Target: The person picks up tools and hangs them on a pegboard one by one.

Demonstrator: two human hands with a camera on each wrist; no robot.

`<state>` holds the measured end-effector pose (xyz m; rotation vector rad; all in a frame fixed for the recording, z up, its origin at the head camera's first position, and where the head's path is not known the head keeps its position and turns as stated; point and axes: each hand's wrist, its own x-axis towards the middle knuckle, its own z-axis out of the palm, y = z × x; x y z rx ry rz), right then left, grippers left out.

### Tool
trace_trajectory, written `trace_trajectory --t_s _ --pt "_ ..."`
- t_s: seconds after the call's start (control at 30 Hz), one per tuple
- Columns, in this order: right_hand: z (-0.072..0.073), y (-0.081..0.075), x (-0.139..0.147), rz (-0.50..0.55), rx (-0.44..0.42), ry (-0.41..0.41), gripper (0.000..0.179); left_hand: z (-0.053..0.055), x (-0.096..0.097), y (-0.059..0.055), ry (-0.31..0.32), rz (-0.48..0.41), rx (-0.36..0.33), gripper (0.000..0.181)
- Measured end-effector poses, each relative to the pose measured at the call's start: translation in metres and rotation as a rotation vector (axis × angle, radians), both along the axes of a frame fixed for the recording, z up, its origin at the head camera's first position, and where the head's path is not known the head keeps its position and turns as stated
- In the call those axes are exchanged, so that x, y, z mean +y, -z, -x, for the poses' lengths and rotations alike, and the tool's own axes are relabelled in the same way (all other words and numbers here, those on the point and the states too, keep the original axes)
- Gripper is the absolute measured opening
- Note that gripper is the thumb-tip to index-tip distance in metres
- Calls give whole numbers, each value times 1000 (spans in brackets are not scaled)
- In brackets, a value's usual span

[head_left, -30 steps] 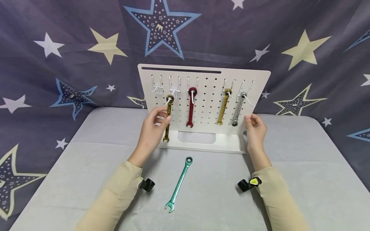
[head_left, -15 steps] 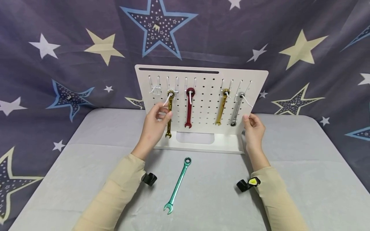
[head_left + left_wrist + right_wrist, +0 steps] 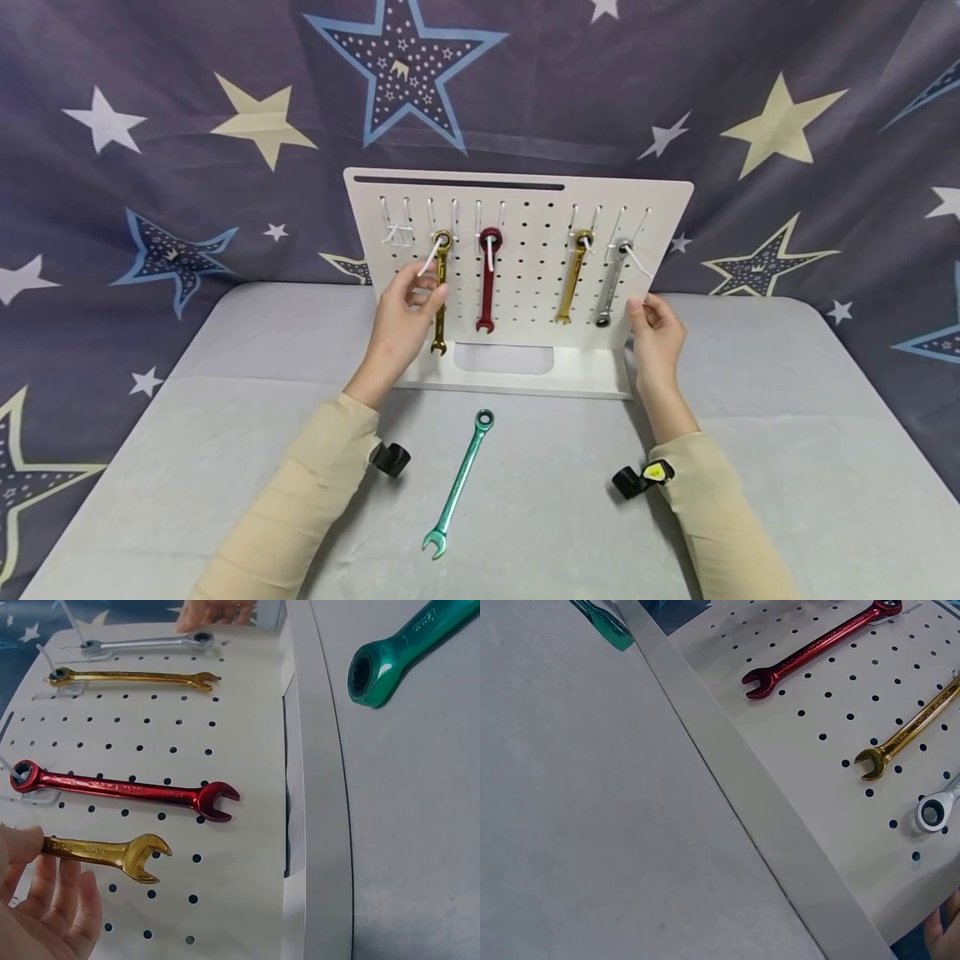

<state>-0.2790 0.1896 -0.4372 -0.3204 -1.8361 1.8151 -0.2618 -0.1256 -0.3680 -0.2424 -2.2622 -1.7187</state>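
My left hand [image 3: 407, 317] pinches a gold combination wrench [image 3: 105, 852] between thumb and fingers. Its ring end is around a white hook [image 3: 431, 252] on the white pegboard [image 3: 528, 287], and its open end points down. With thumb and fingers my right hand [image 3: 657, 335] grips the pegboard's lower right edge. Right of the held wrench hang a red wrench [image 3: 487, 287], a second gold wrench [image 3: 573, 279] and a silver wrench [image 3: 612, 282], each on its own hook. A green wrench [image 3: 459, 485] lies on the table in front of the board.
One bare hook [image 3: 399, 233] sits at the board's far left. The board stands on a white base [image 3: 585, 375] on the grey-covered table [image 3: 555, 500]. Behind it hangs a dark curtain [image 3: 570, 83] with stars.
My left hand has moved the gold wrench up and inward, its ring sliding along the hook toward the board. My right hand keeps its hold on the edge.
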Motion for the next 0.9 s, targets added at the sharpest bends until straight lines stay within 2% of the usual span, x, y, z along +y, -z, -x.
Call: trace_trajectory --t_s 0.37,0.67,0.9 --pt "0 0 -1 -7 5 4 28 7 0 3 6 -4 -4 28" --pt "0 0 0 -6 -6 0 27 12 -2 8 -45 6 -84 26" --pt "0 0 0 -14 -8 -3 28 16 -4 12 -45 25 -84 25"
